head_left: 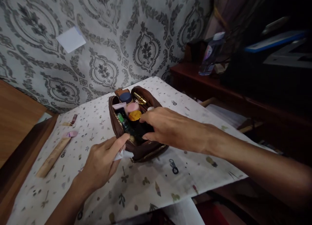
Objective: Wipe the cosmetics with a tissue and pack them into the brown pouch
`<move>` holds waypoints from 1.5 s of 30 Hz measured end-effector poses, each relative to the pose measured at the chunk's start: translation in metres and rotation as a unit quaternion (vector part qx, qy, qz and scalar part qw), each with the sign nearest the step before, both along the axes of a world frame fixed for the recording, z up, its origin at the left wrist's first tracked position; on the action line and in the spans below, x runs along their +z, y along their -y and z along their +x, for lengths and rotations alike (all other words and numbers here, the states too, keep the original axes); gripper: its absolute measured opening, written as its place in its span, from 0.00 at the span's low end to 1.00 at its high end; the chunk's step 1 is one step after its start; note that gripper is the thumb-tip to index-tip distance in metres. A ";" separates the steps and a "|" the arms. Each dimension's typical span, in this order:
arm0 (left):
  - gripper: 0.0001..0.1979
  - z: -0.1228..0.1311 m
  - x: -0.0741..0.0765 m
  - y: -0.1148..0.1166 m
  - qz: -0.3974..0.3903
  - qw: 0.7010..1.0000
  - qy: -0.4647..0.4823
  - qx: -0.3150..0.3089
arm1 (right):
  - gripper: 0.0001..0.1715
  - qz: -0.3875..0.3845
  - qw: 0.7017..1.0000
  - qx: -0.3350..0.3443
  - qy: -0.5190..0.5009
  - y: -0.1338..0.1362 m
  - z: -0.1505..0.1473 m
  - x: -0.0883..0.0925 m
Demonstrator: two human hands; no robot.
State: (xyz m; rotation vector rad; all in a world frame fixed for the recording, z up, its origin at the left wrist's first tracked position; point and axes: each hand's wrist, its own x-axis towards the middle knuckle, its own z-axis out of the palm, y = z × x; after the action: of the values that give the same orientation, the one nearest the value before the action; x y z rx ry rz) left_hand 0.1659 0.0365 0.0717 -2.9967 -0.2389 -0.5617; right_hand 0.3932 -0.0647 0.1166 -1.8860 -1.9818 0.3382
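Note:
A brown zippered cosmetics bag (145, 155) stands open on the patterned cloth. Inside it are a yellow-topped round container (135, 115), a pink round lid (133, 107), a dark blue round lid (125, 97), a green-capped bottle (120, 117) and gold-coloured tubes (140, 98). My right hand (162, 125) reaches over the bag's right side, thumb and forefinger apart and the other fingertips hidden. My left hand (104, 158) is closed around a crumpled white tissue (123, 154), with its forefinger against the bag's near left edge.
A beige tube (55, 156) with a lilac cap lies at the left, near a small dark-capped tube (73, 119). Patterned wallpaper (102, 69) rises behind the cloth. At the right, a clear bottle (211, 56) stands on a reddish-brown shelf (185, 70).

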 end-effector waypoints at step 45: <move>0.25 -0.032 -0.031 0.003 -0.261 0.955 0.105 0.094 | 0.27 0.069 0.993 -0.048 -0.083 -0.014 -0.020 0.000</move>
State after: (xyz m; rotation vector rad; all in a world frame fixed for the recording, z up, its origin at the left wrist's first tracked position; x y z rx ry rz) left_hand 0.1340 0.0337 0.0403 -3.3441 -0.7951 -0.9213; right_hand 0.3735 -0.0510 0.1170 -1.7987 -1.7530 0.3129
